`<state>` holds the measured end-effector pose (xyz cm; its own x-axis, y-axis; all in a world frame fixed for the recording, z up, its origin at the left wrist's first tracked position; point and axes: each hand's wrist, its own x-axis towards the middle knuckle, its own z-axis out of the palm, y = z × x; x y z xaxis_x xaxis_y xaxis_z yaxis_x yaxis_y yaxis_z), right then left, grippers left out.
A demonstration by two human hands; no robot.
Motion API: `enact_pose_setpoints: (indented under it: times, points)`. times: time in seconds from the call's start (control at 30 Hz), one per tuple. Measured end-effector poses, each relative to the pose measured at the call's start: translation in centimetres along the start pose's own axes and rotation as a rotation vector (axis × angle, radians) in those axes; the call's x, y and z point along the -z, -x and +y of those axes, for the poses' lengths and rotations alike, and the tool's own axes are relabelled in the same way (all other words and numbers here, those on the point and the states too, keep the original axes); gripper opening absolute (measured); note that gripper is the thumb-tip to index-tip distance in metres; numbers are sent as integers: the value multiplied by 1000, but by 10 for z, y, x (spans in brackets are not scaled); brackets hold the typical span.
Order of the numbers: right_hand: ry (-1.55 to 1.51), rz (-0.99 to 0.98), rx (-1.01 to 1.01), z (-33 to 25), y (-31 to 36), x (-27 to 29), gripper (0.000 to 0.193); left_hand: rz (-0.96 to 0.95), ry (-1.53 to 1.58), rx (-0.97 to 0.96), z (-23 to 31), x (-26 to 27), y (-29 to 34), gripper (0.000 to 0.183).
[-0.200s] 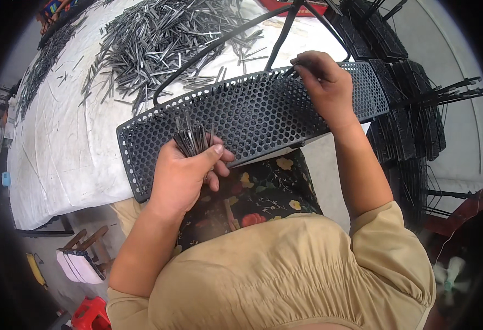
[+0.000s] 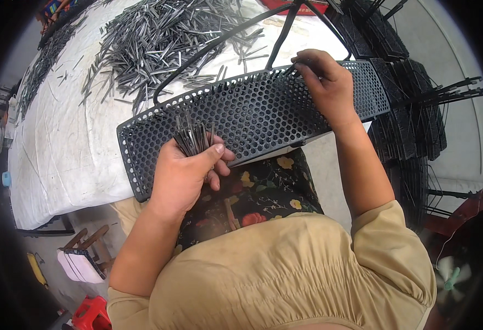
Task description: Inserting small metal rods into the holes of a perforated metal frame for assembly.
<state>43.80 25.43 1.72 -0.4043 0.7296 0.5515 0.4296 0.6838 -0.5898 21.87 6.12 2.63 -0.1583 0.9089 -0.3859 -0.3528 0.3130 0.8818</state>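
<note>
A long black perforated panel (image 2: 258, 121), full of round holes, lies across the near edge of the table and over my lap. My left hand (image 2: 178, 173) is closed round a bundle of thin dark strips (image 2: 192, 137), their ends sticking up past the thumb, over the panel's left half. At the panel's far edge, right of middle, my right hand (image 2: 332, 88) pinches what looks like one dark strip (image 2: 291, 70); its lower end is hard to make out. Short dark tufts (image 2: 219, 88) stand along the far rows of holes.
A big heap of loose dark strips (image 2: 153, 49) covers the white tabletop (image 2: 54, 154) beyond the panel. Bent black rods (image 2: 225, 37) rise behind it. Stacked black bristled panels (image 2: 412, 104) stand to the right. A small fan (image 2: 453, 278) and a red stool (image 2: 91, 313) are low down.
My right hand has shifted very slightly at the panel's far edge, still pinching. My left hand and its bundle stay in place.
</note>
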Motion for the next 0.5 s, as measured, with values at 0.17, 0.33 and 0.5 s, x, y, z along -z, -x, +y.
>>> enact_pose_setpoints:
  times: [0.17,0.33,0.5]
  points:
    - [12,5,48,2,1,-3,20,12,-31,1,0,-1,1,12]
    - [60,-22,59,-1,2,-1,20,12,-16,2,-1,-1,1,11]
    - [88,-55,45,-2,0,0,21,3,-15,-5,-1,0,0,11]
